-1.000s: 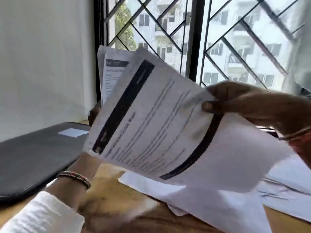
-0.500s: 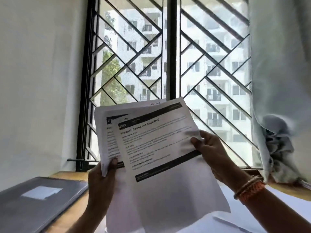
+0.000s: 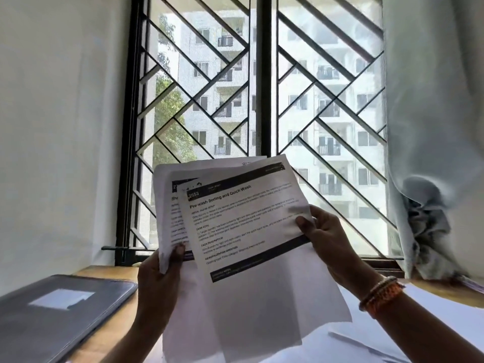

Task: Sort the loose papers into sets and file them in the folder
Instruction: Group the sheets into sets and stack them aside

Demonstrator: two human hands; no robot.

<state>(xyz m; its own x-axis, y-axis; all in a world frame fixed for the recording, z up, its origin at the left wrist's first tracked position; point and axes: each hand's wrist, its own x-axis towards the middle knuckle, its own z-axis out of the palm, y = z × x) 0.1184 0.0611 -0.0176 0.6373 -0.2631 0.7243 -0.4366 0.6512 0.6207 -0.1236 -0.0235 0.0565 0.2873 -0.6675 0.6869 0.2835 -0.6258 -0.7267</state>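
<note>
A person holds printed papers up before a barred window [image 3: 262, 100], above the tabletop [image 3: 110, 334]. The right hand [image 3: 324, 231] pinches the right edge of the front sheet [image 3: 248, 231], headed "Pre-wash Sorting and Quick Wash", thumb on its face. The left hand [image 3: 159, 279] grips the lower left corner of the sheets behind [image 3: 167, 205], thumb on top. A closed grey folder [image 3: 52, 315] lies on the tabletop at lower left; more loose papers [image 3: 366, 334] lie below the raised hands, and a pale curtain [image 3: 432, 127] hangs at right
</note>
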